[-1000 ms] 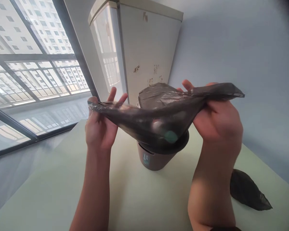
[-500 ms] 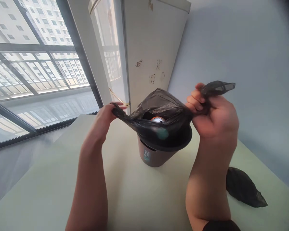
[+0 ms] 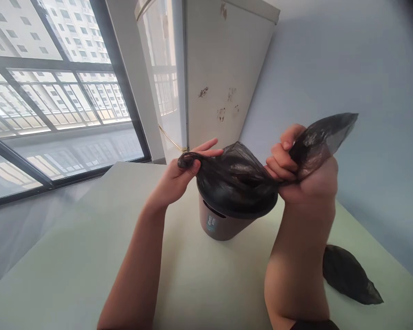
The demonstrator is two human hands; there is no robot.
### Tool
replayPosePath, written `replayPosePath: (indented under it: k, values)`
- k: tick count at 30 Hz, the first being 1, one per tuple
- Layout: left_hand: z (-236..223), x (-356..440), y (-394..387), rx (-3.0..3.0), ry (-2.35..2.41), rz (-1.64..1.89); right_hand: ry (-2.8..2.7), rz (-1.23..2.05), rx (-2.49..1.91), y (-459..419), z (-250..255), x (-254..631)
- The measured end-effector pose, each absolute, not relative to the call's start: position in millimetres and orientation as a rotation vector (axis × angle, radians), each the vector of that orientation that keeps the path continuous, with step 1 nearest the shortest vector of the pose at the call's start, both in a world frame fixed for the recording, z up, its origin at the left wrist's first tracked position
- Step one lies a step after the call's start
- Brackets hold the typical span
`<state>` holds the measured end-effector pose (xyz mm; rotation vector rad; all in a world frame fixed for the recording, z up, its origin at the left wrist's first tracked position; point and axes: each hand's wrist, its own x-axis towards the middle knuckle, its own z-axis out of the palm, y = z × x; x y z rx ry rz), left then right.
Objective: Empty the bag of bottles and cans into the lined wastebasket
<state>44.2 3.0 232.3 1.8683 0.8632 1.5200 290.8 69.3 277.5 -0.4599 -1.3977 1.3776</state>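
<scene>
A black garbage bag [image 3: 239,176] sits in a brown trash can [image 3: 223,224], its upper part drawn up and stretched between my two hands. At the can's left side, my left hand [image 3: 184,176] grips a twisted end of the bag with the thumb, while some fingers extend across the plastic. My right hand [image 3: 296,169] is closed in a fist around the other end, right of the can, and a loose flap of plastic sticks out above it. The bag's mouth is pulled nearly flat, so its contents are hidden.
The can stands on a pale green table [image 3: 192,279]. A second, folded black bag [image 3: 351,275] lies on the table at the right, beside my right forearm. Behind stands a white refrigerator [image 3: 223,68], with a glass window [image 3: 69,105] at the left.
My left hand has moved right, closer to the can, with its end of the bag. The bag's opening has narrowed, covering the can that showed inside. More plastic sticks out of my right fist.
</scene>
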Motion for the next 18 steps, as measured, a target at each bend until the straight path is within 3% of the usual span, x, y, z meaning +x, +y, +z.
replayPosePath:
  k: [8, 13, 18]
  values:
    - [233, 63, -8, 1.018, 0.649, 1.832, -1.467, 1.34, -0.421, 64, 280, 288]
    - [239, 62, -9, 1.028, 0.594, 1.768, -1.472, 1.331, -0.322, 61, 278, 282]
    - [245, 69, -10, 1.218, 0.657, 1.476, -1.585, 1.362, -0.278, 58, 275, 272]
